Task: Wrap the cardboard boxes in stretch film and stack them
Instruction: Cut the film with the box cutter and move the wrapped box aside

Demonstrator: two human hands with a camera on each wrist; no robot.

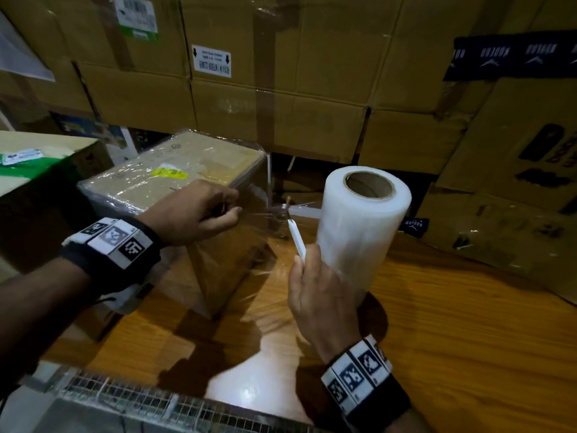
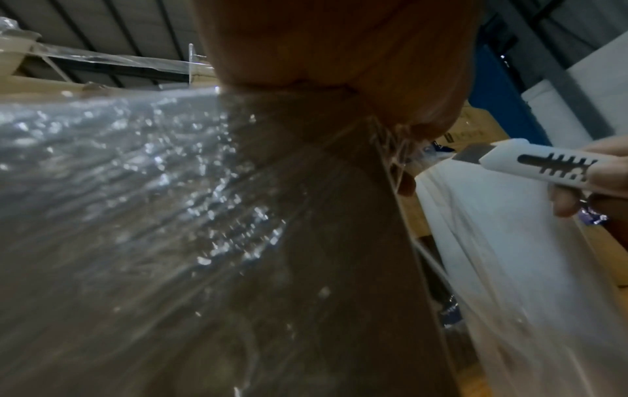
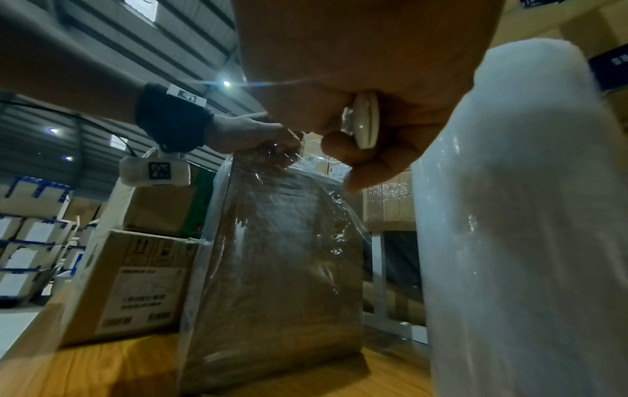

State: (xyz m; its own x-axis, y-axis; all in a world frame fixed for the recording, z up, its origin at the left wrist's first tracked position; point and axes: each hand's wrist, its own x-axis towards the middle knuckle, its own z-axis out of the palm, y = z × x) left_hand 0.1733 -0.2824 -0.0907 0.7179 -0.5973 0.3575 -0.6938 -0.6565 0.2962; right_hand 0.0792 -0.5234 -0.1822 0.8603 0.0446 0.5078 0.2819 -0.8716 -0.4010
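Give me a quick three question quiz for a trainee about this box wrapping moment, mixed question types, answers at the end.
1. True or false: the roll of film is lying on its side on the table.
2. What does the right hand hold? A) tape B) knife C) marker
3. Fill in: the left hand pinches the film stretched off the wrapped ____.

Key: 1 false, it stands upright. 2 B, a white knife. 3 box.
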